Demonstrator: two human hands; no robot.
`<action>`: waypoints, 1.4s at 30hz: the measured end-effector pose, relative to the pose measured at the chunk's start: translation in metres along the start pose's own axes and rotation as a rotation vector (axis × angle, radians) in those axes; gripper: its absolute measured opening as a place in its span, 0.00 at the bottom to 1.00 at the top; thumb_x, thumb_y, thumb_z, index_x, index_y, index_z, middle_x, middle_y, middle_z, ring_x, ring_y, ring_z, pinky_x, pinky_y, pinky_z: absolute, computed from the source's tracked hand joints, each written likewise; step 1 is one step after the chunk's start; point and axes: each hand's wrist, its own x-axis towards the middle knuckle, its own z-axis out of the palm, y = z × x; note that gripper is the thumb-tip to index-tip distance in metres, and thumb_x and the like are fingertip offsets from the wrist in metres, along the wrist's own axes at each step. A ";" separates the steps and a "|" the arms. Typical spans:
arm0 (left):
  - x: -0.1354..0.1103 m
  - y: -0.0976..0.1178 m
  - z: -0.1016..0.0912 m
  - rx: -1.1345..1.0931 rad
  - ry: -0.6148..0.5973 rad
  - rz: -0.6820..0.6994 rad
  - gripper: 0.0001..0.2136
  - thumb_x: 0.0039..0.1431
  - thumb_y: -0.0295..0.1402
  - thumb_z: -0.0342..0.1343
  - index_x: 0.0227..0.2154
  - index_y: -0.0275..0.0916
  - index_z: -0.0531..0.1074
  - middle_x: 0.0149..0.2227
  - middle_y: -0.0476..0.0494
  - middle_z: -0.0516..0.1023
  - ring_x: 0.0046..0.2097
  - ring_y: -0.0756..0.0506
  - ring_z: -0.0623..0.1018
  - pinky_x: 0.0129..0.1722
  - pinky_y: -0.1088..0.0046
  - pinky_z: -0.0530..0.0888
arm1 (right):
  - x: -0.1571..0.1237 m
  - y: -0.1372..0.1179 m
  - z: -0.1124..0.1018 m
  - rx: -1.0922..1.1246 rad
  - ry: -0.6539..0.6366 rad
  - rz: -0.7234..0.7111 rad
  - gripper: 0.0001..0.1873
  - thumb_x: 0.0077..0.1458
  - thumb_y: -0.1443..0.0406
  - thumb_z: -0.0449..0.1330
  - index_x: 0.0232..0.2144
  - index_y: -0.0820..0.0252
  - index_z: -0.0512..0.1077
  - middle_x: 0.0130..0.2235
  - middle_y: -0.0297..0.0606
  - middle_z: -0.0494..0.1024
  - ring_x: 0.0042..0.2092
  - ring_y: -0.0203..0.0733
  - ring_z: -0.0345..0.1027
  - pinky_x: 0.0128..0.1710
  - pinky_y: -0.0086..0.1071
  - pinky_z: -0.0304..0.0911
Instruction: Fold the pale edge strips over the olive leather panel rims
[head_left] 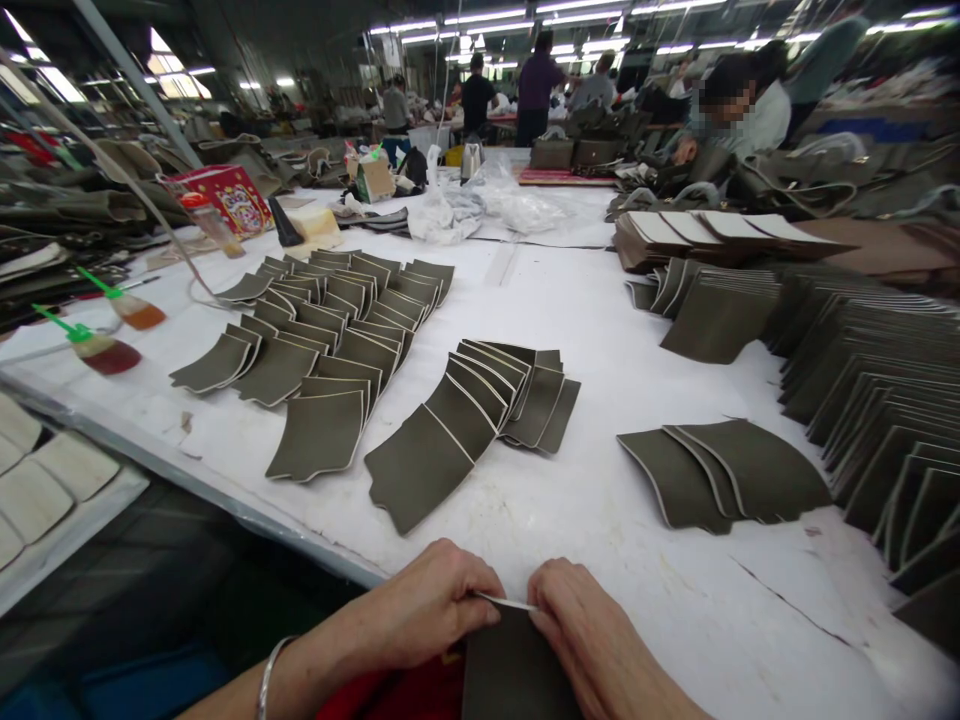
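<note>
My left hand (427,605) and my right hand (592,630) meet at the near edge of the white table (600,330). Both pinch the pale top edge of one dark olive leather piece (510,670), which stands between them at the bottom of the view. Fingers of both hands are curled closed on it. A silver bangle circles my left wrist. Just beyond my hands lies a fanned row of the same olive pieces (465,420), and a small overlapped pile (720,475) lies to the right.
More fanned olive pieces (330,330) cover the table's left. Tall stacks (885,400) crowd the right edge. Two glue bottles with green tips (105,345) lie far left. A red box (225,200), plastic bags and other workers are at the back.
</note>
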 end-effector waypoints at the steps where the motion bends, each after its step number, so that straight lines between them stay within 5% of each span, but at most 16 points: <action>1: 0.000 0.000 0.000 -0.012 -0.004 -0.009 0.05 0.52 0.27 0.51 0.25 0.38 0.72 0.20 0.53 0.66 0.26 0.51 0.68 0.29 0.79 0.62 | 0.000 -0.001 0.000 -0.006 0.001 -0.003 0.10 0.63 0.72 0.44 0.32 0.53 0.57 0.31 0.35 0.68 0.31 0.44 0.63 0.27 0.34 0.60; 7: 0.003 0.006 0.007 0.027 0.016 0.026 0.06 0.54 0.29 0.54 0.28 0.38 0.77 0.26 0.52 0.74 0.31 0.50 0.72 0.33 0.79 0.64 | -0.002 -0.002 -0.005 0.011 -0.035 -0.026 0.09 0.63 0.72 0.45 0.32 0.54 0.58 0.32 0.35 0.66 0.31 0.44 0.62 0.28 0.35 0.59; 13: 0.006 0.013 0.015 0.141 0.041 0.078 0.09 0.60 0.29 0.51 0.28 0.39 0.76 0.29 0.50 0.77 0.34 0.48 0.73 0.37 0.77 0.65 | -0.004 -0.002 -0.018 0.241 -0.048 0.105 0.07 0.62 0.72 0.51 0.33 0.55 0.62 0.35 0.35 0.71 0.37 0.43 0.64 0.37 0.36 0.62; 20: 0.005 0.015 0.017 0.184 0.076 0.100 0.09 0.62 0.29 0.52 0.28 0.39 0.76 0.29 0.50 0.77 0.34 0.49 0.74 0.35 0.77 0.63 | 0.001 -0.002 -0.027 0.229 -0.203 0.083 0.06 0.63 0.72 0.54 0.34 0.59 0.68 0.36 0.37 0.73 0.40 0.44 0.64 0.44 0.40 0.57; 30: 0.005 0.001 0.019 0.130 0.097 0.087 0.12 0.64 0.36 0.53 0.28 0.38 0.76 0.28 0.49 0.75 0.32 0.50 0.73 0.33 0.77 0.62 | -0.013 0.019 -0.045 0.138 -0.230 0.055 0.12 0.67 0.66 0.52 0.30 0.58 0.66 0.32 0.33 0.72 0.37 0.42 0.63 0.42 0.40 0.51; 42: 0.008 -0.008 0.018 0.066 0.141 -0.069 0.13 0.56 0.39 0.60 0.22 0.36 0.74 0.21 0.53 0.68 0.27 0.51 0.67 0.27 0.77 0.58 | -0.032 0.034 -0.035 0.254 -0.097 0.111 0.21 0.70 0.54 0.45 0.27 0.57 0.63 0.31 0.35 0.68 0.35 0.44 0.62 0.35 0.35 0.55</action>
